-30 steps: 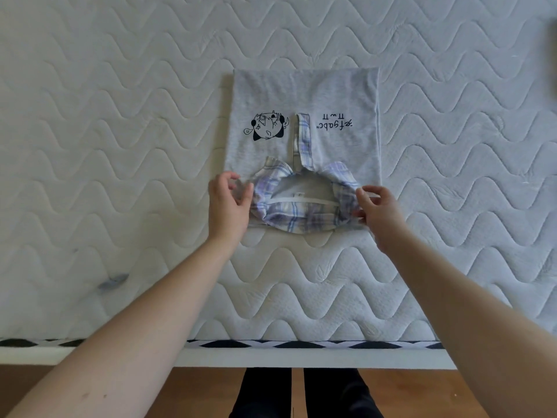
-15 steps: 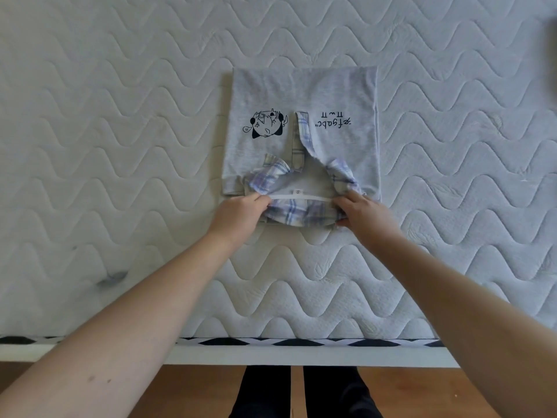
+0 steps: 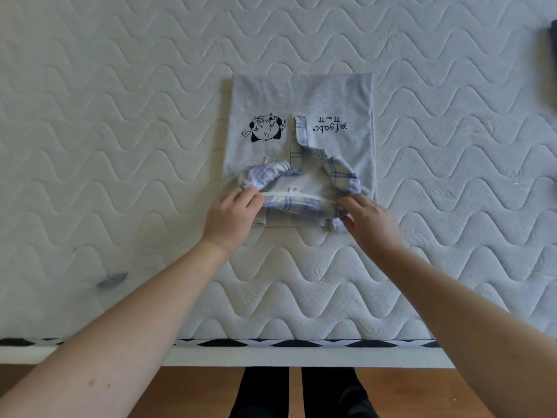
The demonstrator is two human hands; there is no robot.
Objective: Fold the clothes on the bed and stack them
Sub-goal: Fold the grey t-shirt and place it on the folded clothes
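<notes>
one grey shirt (image 3: 301,98) lies folded on the mattress (image 3: 120,146), printed upside down with "fgabc" and one cartoon face; a tag reads "s". two hands, left (image 3: 230,217) and right (image 3: 369,220), each pinch its plaid collar (image 3: 301,203) at the near edge.

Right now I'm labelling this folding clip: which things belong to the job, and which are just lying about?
Job:
grey shirt, partly folded
plaid collar
left hand and right hand, gripping the collar end

Lying about:
dark item at the mattress edge
grey smudge
</notes>
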